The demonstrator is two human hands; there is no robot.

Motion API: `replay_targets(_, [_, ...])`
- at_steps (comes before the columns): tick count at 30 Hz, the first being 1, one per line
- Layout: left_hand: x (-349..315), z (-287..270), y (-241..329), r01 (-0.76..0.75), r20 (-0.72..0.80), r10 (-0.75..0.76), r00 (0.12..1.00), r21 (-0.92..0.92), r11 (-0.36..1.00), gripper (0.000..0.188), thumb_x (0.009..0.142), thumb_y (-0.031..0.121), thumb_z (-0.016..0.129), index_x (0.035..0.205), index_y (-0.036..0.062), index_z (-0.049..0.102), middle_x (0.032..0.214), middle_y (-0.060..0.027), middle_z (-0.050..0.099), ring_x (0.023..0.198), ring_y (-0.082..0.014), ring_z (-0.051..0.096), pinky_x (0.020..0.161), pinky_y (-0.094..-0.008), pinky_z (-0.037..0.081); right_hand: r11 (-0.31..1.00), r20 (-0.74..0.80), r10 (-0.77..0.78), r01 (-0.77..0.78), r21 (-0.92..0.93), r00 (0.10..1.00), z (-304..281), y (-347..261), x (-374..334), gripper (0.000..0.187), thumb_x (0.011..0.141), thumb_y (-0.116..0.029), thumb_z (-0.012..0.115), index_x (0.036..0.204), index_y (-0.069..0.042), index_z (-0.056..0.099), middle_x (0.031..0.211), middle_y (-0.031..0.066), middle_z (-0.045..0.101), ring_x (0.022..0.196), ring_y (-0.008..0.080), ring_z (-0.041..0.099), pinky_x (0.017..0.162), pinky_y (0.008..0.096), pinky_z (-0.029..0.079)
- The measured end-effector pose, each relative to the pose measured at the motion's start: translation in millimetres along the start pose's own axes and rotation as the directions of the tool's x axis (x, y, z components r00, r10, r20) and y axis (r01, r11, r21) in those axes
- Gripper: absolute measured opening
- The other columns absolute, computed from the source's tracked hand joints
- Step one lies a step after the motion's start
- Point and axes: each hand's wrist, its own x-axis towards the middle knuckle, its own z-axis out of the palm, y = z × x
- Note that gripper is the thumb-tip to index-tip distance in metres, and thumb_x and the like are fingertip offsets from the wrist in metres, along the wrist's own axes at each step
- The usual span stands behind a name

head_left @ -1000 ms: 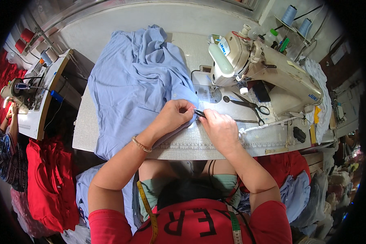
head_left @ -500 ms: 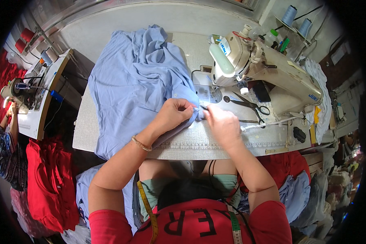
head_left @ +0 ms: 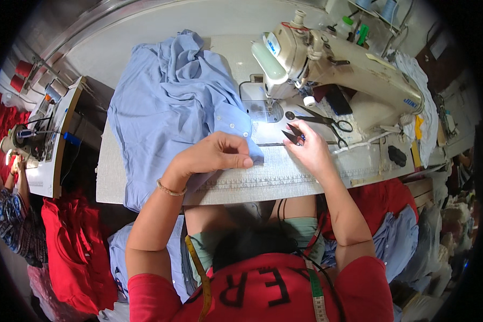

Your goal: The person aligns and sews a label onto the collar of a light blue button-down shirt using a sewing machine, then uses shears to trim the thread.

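Note:
A light blue button-front shirt (head_left: 172, 96) lies across the left of the sewing table, with white buttons along one edge. My left hand (head_left: 217, 153) is over its near right corner, thumb and fingers bent together in a pinch. Whatever lies between those fingertips, if anything, is too small to make out. My right hand (head_left: 312, 149) is to the right of the shirt, apart from it, wrapped round small dark thread snips (head_left: 292, 134) whose two pointed blades stand apart toward the left. Black-handled scissors (head_left: 327, 122) lie just beyond that hand.
The sewing machine (head_left: 354, 75) stands at the back right, its needle area beyond my hands. A dark flat object (head_left: 338, 102) rests beside it. A printed ruler strip (head_left: 263, 182) runs near the table's front edge. Red garments (head_left: 75, 252) hang at left, where another person works.
My left hand has let go of the shirt corner and come nearer to me. My right hand has moved right with the snips, away from the cloth. The view has shifted slightly.

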Motion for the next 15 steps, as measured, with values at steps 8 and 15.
replay_targets(8, [12.7, 34.6, -15.2, -0.063, -0.165, 0.384, 0.908, 0.854, 0.516, 0.027, 0.072, -0.002, 0.066, 0.095, 0.0003, 0.052, 0.099, -0.0095, 0.053, 0.076, -0.0233, 0.057, 0.071, -0.0329, 0.048, 0.924, 0.346, -0.017, -0.118, 0.365, 0.938, -5.1, -3.7, -7.9, 0.019, 0.083, -0.015, 0.067, 0.094, -0.004, 0.057, 0.078, -0.0033, 0.054, 0.065, 0.003, 0.045, 0.058, 0.0199, 0.039])
replay_targets(15, [5.0, 46.9, -18.6, -0.099, -0.451, 0.471, 0.758, 0.635, 0.766, 0.024, 0.067, -0.013, 0.061, 0.083, 0.0001, 0.05, 0.099, -0.0076, 0.053, 0.076, -0.0178, 0.053, 0.067, -0.0252, 0.044, 0.611, 0.52, 0.006, -0.415, 0.674, 0.854, 10.1, -24.0, -8.7, 0.033, 0.081, -0.023, 0.071, 0.105, -0.006, 0.056, 0.078, -0.0029, 0.057, 0.055, 0.002, 0.041, 0.044, 0.0182, 0.03])
